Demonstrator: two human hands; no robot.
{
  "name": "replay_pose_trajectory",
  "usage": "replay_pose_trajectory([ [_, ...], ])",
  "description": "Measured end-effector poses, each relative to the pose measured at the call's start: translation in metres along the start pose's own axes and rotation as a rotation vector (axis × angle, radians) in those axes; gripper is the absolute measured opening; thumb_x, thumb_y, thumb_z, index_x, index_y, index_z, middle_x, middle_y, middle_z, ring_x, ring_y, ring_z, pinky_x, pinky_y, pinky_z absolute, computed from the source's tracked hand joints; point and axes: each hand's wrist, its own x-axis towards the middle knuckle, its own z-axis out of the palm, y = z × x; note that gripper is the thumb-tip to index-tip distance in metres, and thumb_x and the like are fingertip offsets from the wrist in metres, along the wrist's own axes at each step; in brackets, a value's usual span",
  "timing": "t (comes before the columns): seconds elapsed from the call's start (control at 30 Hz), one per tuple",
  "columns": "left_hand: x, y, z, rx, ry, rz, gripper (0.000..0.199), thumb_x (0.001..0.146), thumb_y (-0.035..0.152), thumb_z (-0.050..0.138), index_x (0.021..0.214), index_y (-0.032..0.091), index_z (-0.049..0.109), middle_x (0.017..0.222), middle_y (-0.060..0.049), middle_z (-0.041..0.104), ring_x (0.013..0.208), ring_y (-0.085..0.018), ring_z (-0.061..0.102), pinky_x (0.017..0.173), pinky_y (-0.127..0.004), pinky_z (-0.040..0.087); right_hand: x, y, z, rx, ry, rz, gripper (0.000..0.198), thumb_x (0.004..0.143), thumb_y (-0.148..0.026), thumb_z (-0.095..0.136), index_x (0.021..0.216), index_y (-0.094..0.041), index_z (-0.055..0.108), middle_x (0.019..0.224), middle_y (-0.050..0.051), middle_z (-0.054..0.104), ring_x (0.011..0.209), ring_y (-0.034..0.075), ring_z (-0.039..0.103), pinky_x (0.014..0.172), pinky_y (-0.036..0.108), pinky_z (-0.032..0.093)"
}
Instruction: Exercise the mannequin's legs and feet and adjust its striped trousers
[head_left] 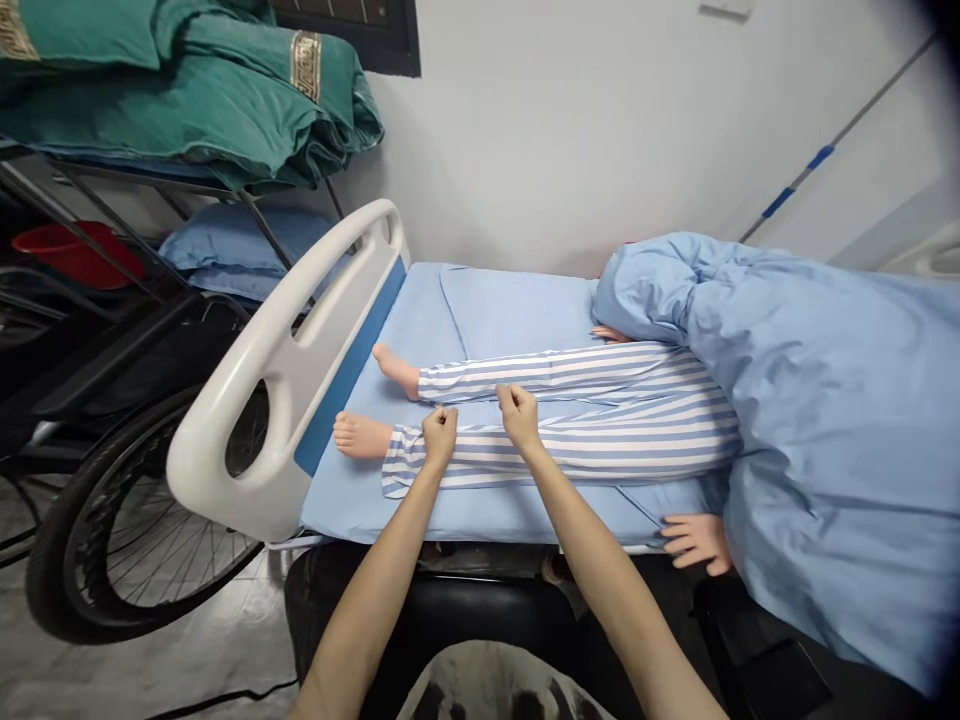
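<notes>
Both my hands are curled into fists above the nearer leg of a life-size mannequin lying on a bed. My left hand (440, 437) is closed over the lower shin, close to the trouser cuff. Further up the leg, towards the knee, my right hand (519, 415) is also closed. No object shows in either fist. Blue-and-white striped trousers (637, 440) cover the mannequin's legs, and its bare feet (363, 437) point at the footboard. Whether my fists touch the cloth is hard to tell. A bunched light-blue quilt (840, 420) hides the upper body; one mannequin hand (699, 542) sticks out at the near edge.
A white footboard (225, 400) closes the bed's left end. Beyond it stand a wheelchair wheel (150, 540), a red basin (79, 255) and a rack with green bedding (187, 100). Black seating (487, 610) lies under my arms. A wall runs behind the bed.
</notes>
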Motion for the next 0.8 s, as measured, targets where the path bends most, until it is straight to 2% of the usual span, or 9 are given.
replay_pose_trajectory([
  [0.07,0.001,-0.003,-0.001,0.007,-0.006,0.007,0.036,0.075,0.030,0.055,0.051,0.020,0.031,0.049,0.005,0.032,0.054,-0.008,0.033,0.056,-0.023,0.031,-0.003,0.003,-0.026,-0.017,0.033,-0.007,0.050,0.088,-0.053,0.049,0.057,-0.022,0.026,0.055,-0.004,0.027,0.056,0.011,0.027,0.056,0.027,0.026],
  [0.13,0.000,-0.001,-0.001,0.000,-0.003,0.005,0.035,0.074,0.029,0.056,0.051,0.020,0.031,0.049,0.005,0.033,0.054,-0.009,0.034,0.056,-0.023,0.031,-0.012,0.018,-0.045,-0.031,0.084,0.044,0.049,0.087,-0.053,0.049,0.057,-0.022,0.025,0.055,-0.004,0.026,0.056,0.011,0.027,0.055,0.027,0.026],
  [0.2,-0.004,0.006,0.004,-0.008,-0.005,0.006,0.035,0.073,0.029,0.056,0.050,0.020,0.032,0.048,0.005,0.034,0.053,-0.009,0.034,0.056,-0.023,0.032,-0.023,0.041,-0.054,-0.076,0.129,0.100,0.048,0.086,-0.051,0.049,0.056,-0.022,0.025,0.054,-0.004,0.026,0.056,0.011,0.028,0.056,0.027,0.025],
  [0.3,-0.019,0.019,0.025,-0.037,-0.090,0.040,0.035,0.073,0.031,0.057,0.049,0.020,0.034,0.047,0.004,0.036,0.052,-0.010,0.035,0.056,-0.024,0.032,-0.032,0.066,-0.054,-0.134,0.164,0.121,0.047,0.085,-0.050,0.049,0.055,-0.022,0.025,0.053,-0.005,0.024,0.055,0.011,0.027,0.056,0.028,0.023],
  [0.4,-0.038,0.025,0.057,-0.045,-0.233,0.064,0.035,0.073,0.034,0.057,0.048,0.020,0.036,0.047,0.004,0.038,0.052,-0.010,0.037,0.058,-0.025,0.033,-0.027,0.066,-0.057,-0.038,0.192,0.136,0.046,0.085,-0.051,0.049,0.057,-0.023,0.026,0.054,-0.005,0.025,0.055,0.011,0.028,0.056,0.027,0.024],
  [0.5,-0.051,0.021,0.081,0.074,-0.305,0.055,0.034,0.072,0.034,0.056,0.048,0.020,0.036,0.047,0.005,0.035,0.052,-0.010,0.035,0.058,-0.025,0.031,-0.017,0.052,-0.078,0.041,0.185,0.104,0.047,0.086,-0.053,0.050,0.058,-0.023,0.027,0.055,-0.005,0.027,0.055,0.011,0.029,0.055,0.027,0.026],
  [0.57,-0.054,0.016,0.086,0.144,-0.295,0.065,0.034,0.071,0.033,0.056,0.048,0.020,0.035,0.047,0.005,0.032,0.053,-0.009,0.032,0.058,-0.025,0.028,-0.011,0.047,-0.101,0.027,0.170,0.066,0.048,0.087,-0.054,0.051,0.058,-0.023,0.028,0.056,-0.005,0.028,0.056,0.010,0.028,0.056,0.027,0.026],
  [0.67,-0.054,0.015,0.085,0.112,-0.271,0.061,0.034,0.072,0.031,0.055,0.048,0.020,0.033,0.047,0.006,0.031,0.052,-0.009,0.032,0.057,-0.025,0.028,-0.011,0.056,-0.134,-0.065,0.208,0.052,0.048,0.088,-0.053,0.049,0.058,-0.022,0.027,0.056,-0.005,0.027,0.056,0.010,0.027,0.056,0.027,0.025],
  [0.8,-0.059,0.029,0.094,0.022,-0.282,0.051,0.033,0.071,0.029,0.056,0.047,0.020,0.035,0.046,0.005,0.034,0.051,-0.009,0.034,0.056,-0.024,0.030,-0.017,0.082,-0.149,-0.296,0.209,0.057,0.047,0.085,-0.050,0.047,0.054,-0.022,0.026,0.052,-0.006,0.023,0.055,0.010,0.025,0.057,0.028,0.021],
])
